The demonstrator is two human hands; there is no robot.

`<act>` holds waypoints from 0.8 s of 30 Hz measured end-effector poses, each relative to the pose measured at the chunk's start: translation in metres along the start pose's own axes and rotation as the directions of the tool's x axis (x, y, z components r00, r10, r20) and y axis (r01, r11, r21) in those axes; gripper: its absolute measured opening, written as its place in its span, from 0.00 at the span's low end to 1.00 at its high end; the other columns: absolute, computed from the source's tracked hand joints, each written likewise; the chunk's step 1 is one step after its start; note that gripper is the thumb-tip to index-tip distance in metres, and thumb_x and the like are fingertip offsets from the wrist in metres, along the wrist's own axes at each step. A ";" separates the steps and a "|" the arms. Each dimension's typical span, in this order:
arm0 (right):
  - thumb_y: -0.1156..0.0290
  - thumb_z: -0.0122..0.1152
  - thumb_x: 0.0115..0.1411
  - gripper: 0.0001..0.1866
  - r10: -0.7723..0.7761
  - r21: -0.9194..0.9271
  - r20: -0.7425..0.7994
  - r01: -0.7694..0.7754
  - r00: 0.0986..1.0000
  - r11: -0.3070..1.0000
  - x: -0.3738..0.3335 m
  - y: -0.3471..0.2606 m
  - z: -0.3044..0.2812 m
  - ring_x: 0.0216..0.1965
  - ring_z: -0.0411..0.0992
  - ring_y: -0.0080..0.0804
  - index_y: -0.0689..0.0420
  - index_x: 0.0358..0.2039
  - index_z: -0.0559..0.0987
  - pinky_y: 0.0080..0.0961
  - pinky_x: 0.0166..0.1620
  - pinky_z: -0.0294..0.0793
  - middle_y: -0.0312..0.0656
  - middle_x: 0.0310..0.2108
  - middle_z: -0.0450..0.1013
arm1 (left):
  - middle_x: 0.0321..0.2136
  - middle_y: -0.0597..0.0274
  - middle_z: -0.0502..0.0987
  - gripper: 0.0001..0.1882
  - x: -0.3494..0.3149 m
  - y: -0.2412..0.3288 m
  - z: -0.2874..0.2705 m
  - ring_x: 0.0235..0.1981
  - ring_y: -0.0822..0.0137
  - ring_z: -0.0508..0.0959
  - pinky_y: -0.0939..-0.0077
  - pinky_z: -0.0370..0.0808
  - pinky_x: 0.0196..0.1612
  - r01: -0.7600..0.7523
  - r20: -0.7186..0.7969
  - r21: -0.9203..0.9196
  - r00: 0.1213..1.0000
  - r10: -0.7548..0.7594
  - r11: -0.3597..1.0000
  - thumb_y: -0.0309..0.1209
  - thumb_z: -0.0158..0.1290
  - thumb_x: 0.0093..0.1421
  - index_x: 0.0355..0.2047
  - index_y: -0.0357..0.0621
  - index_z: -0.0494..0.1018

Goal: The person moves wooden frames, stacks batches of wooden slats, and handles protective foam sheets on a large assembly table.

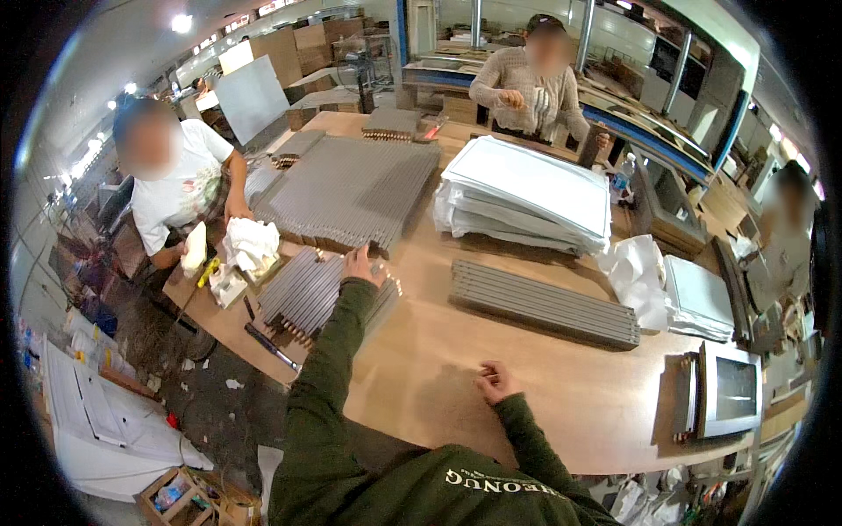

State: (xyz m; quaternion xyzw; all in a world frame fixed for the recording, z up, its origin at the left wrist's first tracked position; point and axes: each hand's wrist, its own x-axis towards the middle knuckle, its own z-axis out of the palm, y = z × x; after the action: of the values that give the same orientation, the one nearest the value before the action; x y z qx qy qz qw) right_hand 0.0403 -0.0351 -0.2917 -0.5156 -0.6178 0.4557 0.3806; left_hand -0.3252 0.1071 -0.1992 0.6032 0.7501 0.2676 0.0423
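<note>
My left hand (362, 266) reaches forward to the near edge of a wide layer of grey-brown strips (351, 184). Its fingers are closed around the dark end of one strip (378, 250), though the grip is partly hidden. Just below and left of that hand lies a smaller group of similar strips (303, 285), their ends lighter in colour. My right hand (497, 382) hovers over the wooden table (412, 386) with its fingers curled in and nothing visible in them. Beyond it lies a long neat bundle of grey-brown strips (544, 302).
White-wrapped panels (526, 188) are stacked at the far side. A framed glass piece (731, 390) and smaller white panels (699, 296) lie right. A co-worker (180, 175) with a white cloth (252, 245) stands left; another person (535, 83) stands across the table. A dark-handled tool (270, 344) lies near the left edge.
</note>
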 end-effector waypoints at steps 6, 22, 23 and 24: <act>0.66 0.53 0.49 0.06 -0.381 -0.506 0.019 0.338 0.924 0.794 0.016 -0.020 0.039 0.20 0.71 0.37 0.55 0.24 0.75 0.29 0.22 0.70 0.41 0.19 0.70 | 0.57 0.43 0.49 0.46 0.080 0.005 0.030 0.59 0.46 0.49 0.56 0.55 0.59 0.371 0.099 -0.014 0.925 -0.368 0.929 0.45 0.58 0.46 0.59 0.43 0.46; 0.61 0.56 0.47 0.13 -0.079 -0.363 0.118 0.117 0.990 0.924 0.051 -0.058 0.027 0.24 0.72 0.36 0.58 0.29 0.76 0.28 0.28 0.71 0.42 0.21 0.72 | 0.58 0.44 0.49 0.47 0.089 0.039 0.058 0.57 0.39 0.50 0.42 0.52 0.54 0.171 0.349 0.583 0.831 -0.434 0.794 0.54 0.58 0.42 0.58 0.50 0.50; 0.61 0.56 0.47 0.14 -0.079 -0.348 0.117 0.115 0.990 0.930 0.051 -0.048 0.026 0.23 0.72 0.36 0.58 0.29 0.76 0.28 0.28 0.71 0.42 0.21 0.71 | 0.58 0.44 0.48 0.49 0.089 0.050 0.051 0.58 0.41 0.49 0.42 0.51 0.54 0.149 0.359 0.572 0.839 -0.409 0.806 0.56 0.57 0.41 0.59 0.51 0.49; 0.60 0.56 0.48 0.14 -0.078 -0.334 0.114 0.112 0.990 0.936 0.050 -0.041 0.025 0.23 0.71 0.36 0.58 0.29 0.76 0.28 0.28 0.71 0.42 0.21 0.71 | 0.59 0.44 0.47 0.50 0.088 0.062 0.042 0.59 0.43 0.49 0.41 0.51 0.54 0.125 0.370 0.561 0.847 -0.383 0.818 0.58 0.57 0.40 0.59 0.51 0.48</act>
State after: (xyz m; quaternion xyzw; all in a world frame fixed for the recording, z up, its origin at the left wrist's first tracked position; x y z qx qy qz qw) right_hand -0.0038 0.0079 -0.2596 -0.5196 -0.7294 0.3486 0.2765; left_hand -0.2782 0.2110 -0.1842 0.5289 0.8369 -0.1051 0.0944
